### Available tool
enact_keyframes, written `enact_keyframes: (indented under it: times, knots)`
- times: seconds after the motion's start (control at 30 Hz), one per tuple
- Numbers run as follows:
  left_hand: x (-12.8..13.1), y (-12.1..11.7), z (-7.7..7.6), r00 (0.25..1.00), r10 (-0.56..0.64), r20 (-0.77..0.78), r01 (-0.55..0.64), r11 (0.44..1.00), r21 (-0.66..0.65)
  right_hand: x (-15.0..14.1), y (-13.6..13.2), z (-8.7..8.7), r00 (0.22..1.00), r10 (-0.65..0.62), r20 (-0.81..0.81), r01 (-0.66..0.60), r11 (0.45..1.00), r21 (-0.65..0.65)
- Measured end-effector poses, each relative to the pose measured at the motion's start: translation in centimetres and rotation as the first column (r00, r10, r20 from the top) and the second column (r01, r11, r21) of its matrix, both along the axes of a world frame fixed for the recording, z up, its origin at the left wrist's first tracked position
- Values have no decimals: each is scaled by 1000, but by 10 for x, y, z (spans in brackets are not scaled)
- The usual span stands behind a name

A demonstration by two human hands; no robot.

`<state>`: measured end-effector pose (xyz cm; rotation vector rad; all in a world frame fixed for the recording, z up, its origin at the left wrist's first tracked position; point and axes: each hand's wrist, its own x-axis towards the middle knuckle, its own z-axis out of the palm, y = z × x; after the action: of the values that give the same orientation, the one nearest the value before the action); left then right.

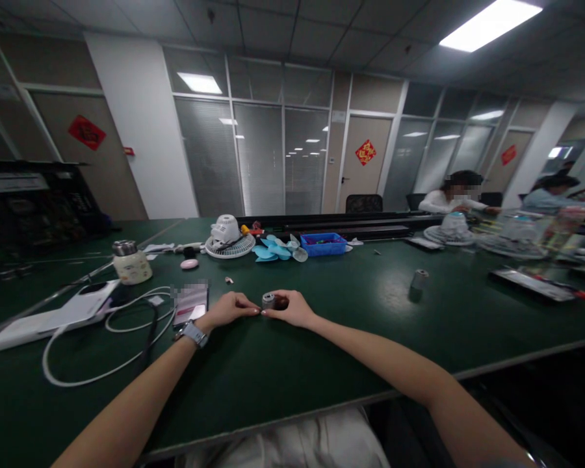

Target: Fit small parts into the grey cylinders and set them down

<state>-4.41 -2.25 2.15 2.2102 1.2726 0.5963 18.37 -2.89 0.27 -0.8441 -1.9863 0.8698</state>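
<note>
A small grey metal cylinder (268, 301) stands upright on the green table in front of me, its top showing dark openings. My right hand (292, 308) is closed around its right side, thumb in front and fingers behind. From the left, my left hand (230, 308) reaches to the cylinder's lower edge with thumb and forefinger pinched together. Whatever is between those fingertips is too small to make out. A second metal cylinder (420, 279) stands farther right. Left of my left hand lies a phone (192, 304).
Behind my hands are a white fan (228, 237), light-blue fan blades (275, 249) and a blue bin (323, 244). A white cable (90, 380), a white power bank (53, 318) and a cream jar (132, 265) occupy the left. A co-worker (455, 195) sits across the table.
</note>
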Motion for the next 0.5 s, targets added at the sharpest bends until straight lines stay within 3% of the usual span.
enact_keyframes:
  times: [0.17,0.23,0.3,0.37,0.43,0.5]
  knots:
    - [1,1,-5,1000,1,23,0,999,-40,5,3,6,998,-31,-58,31,999,-15]
    - [1,3,-6,994,82,69,-78,995,-60,25,18,14,986,-128,-108,128,992,-9]
    - [1,5,-9,970,219,105,-217,976,-25,60,40,22,940,-319,-125,323,946,13]
    - [2,9,-14,935,329,133,-337,941,42,106,63,27,808,-584,-79,589,806,66]
    - [3,11,-18,908,388,157,-405,910,95,153,81,27,573,-820,0,813,568,128]
    - [5,13,-20,890,426,164,-447,886,120,193,92,21,377,-924,62,912,382,151]
